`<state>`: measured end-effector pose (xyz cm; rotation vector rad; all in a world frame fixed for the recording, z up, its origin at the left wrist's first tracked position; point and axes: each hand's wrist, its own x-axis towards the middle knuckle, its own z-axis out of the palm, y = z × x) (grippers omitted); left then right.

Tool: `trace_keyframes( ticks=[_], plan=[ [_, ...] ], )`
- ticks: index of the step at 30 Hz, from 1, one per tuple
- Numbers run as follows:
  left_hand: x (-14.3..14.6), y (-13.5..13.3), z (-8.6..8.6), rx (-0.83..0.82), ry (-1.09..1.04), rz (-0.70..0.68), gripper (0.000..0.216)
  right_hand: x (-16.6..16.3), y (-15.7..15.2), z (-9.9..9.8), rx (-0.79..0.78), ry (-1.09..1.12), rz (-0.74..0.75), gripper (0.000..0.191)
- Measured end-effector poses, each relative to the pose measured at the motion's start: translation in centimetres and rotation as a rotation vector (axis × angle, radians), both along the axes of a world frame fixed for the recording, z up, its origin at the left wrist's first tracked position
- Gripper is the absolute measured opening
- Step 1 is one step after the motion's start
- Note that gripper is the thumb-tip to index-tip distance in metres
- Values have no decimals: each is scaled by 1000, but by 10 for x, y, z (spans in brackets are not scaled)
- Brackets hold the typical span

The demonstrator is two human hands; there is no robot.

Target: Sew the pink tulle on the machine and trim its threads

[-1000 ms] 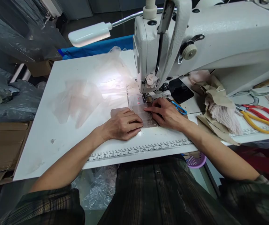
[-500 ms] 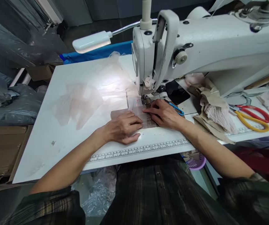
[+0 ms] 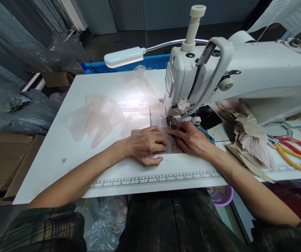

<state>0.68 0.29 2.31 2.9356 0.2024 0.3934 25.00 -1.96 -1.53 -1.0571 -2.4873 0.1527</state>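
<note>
Fabric: sheer, centre frame.
Left hand: resting over it, thumb spread away.
Right hand: index fingertip touching fabric; pinching, I can't tell.
Sewing machine: upper right.

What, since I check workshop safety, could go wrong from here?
The right hand's fingers lie close to the small metal presser foot of the white sewing machine, so they might get caught. The slim blue tool beside that hand could get knocked. The sheer, pale fabric under the fingers might slip or pucker.
</note>
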Motion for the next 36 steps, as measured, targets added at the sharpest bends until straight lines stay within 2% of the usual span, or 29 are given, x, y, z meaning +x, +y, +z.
trace_keyframes(
  ticks=[10,20,25,28,36],
  plan=[
    [-2,2,-12,66,-8,72,28,-7,7,1,43,-50,-66,37],
    [5,1,-26,200,-130,187,18,2,1,2,-110,111,-64,35],
    [7,4,-30,186,-225,202,13,8,4,4,-233,265,-189,34],
    [7,4,-32,183,-285,209,10,7,4,4,-233,273,-219,29],
    [8,2,-29,234,-265,216,10,7,4,-2,-145,264,-164,28]
  ],
)
